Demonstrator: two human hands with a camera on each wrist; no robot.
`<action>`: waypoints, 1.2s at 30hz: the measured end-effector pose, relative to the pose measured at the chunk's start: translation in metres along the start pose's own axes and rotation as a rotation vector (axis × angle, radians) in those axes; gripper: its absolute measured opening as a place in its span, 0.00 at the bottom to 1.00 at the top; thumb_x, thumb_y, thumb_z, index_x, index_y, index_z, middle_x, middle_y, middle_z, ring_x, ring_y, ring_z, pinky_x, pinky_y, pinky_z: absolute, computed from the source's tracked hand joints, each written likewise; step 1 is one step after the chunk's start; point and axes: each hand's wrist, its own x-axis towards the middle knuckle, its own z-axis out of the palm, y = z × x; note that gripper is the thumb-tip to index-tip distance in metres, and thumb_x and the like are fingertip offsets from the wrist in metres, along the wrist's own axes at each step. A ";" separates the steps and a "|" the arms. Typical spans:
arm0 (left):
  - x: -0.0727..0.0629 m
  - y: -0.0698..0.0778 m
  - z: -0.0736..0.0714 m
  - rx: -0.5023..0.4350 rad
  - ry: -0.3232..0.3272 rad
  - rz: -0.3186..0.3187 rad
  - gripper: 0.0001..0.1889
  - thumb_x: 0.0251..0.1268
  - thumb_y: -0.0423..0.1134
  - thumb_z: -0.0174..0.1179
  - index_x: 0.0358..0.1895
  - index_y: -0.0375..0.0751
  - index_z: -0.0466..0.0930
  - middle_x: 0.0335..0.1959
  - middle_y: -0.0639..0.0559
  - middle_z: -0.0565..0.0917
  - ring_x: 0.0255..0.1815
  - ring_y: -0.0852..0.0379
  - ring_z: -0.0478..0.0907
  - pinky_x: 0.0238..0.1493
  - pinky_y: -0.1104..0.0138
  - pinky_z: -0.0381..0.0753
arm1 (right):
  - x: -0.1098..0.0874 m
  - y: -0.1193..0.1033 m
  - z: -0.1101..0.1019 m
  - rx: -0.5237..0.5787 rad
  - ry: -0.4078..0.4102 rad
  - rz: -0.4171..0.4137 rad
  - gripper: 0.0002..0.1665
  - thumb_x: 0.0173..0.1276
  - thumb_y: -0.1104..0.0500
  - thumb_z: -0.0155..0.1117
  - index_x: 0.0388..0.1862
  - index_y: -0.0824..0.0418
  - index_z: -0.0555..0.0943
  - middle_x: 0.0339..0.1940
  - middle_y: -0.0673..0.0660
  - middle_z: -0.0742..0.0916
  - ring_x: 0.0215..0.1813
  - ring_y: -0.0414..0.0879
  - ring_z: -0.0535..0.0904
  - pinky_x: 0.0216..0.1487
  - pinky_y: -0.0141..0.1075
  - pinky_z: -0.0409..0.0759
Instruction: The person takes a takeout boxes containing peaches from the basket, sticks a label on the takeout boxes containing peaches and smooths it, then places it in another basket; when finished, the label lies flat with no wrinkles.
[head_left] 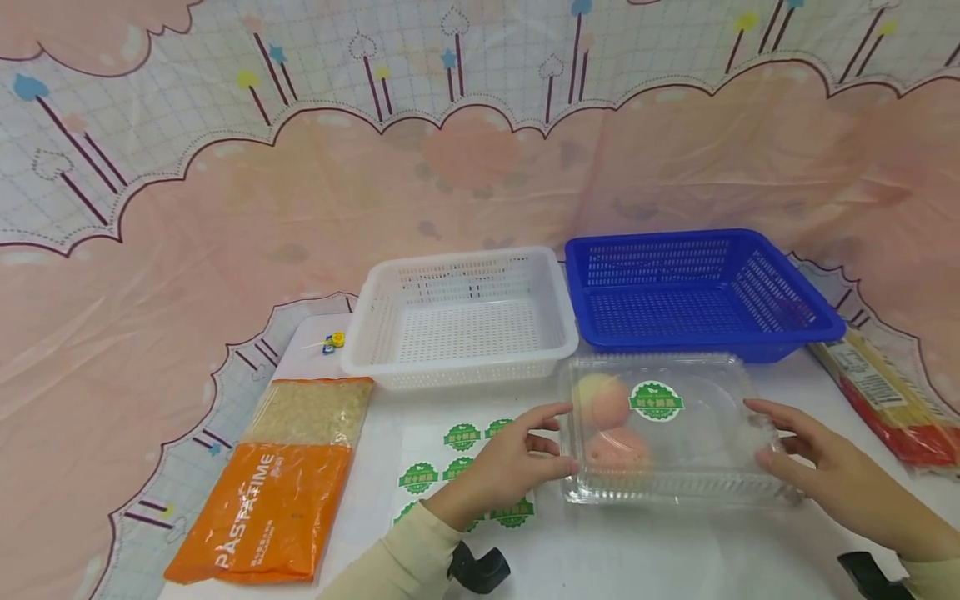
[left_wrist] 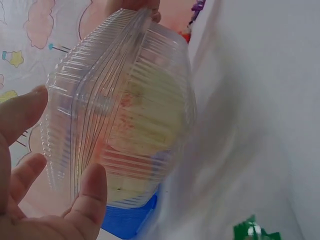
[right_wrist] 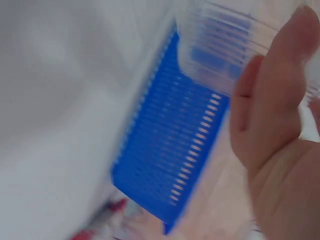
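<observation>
Both hands are at a clear plastic fruit box (head_left: pixel 697 450), its lid down and a round green sticker (head_left: pixel 656 402) on top. Two pinkish-yellow peaches (head_left: pixel 602 402) show through its left half. My left hand (head_left: pixel 517 454) holds the left end, fingertips and thumb at the lid's side edge. At the opposite end, my right hand (head_left: pixel 832 467) grips the corner, index finger on the lid and thumb lower on the side. From the left wrist, the ribbed wall of the box (left_wrist: pixel 150 115) shows between the fingers and the white tabletop (left_wrist: pixel 260 100).
A white basket (head_left: pixel 465 367) and a blue basket (head_left: pixel 675 342) stand behind the box. Leftward lie an orange pasta bag (head_left: pixel 281 500), a sheet of green stickers (head_left: pixel 417 477) and a small yellow-and-blue item (head_left: pixel 333 342). A red-and-yellow packet (head_left: pixel 885 400) lies at right.
</observation>
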 end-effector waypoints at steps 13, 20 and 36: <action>0.000 0.023 0.001 -0.095 0.016 0.068 0.33 0.59 0.37 0.72 0.70 0.56 0.73 0.61 0.49 0.73 0.49 0.56 0.78 0.45 0.65 0.81 | -0.012 0.001 -0.010 -0.004 0.114 -0.107 0.45 0.76 0.59 0.61 0.82 0.58 0.47 0.70 0.82 0.62 0.47 0.74 0.79 0.30 0.43 0.85; 0.008 0.036 -0.002 -0.109 0.028 0.080 0.34 0.59 0.37 0.72 0.70 0.56 0.72 0.70 0.49 0.69 0.48 0.56 0.79 0.44 0.65 0.80 | -0.007 -0.003 -0.021 0.069 0.231 -0.206 0.37 0.79 0.64 0.53 0.82 0.55 0.53 0.72 0.80 0.61 0.54 0.88 0.68 0.28 0.38 0.84; 0.041 0.070 -0.013 -0.043 0.051 0.144 0.34 0.62 0.40 0.71 0.72 0.57 0.71 0.70 0.46 0.71 0.54 0.56 0.78 0.54 0.61 0.80 | 0.011 -0.019 -0.053 0.126 0.323 -0.304 0.30 0.80 0.64 0.50 0.78 0.50 0.65 0.60 0.28 0.71 0.46 0.32 0.73 0.26 0.34 0.78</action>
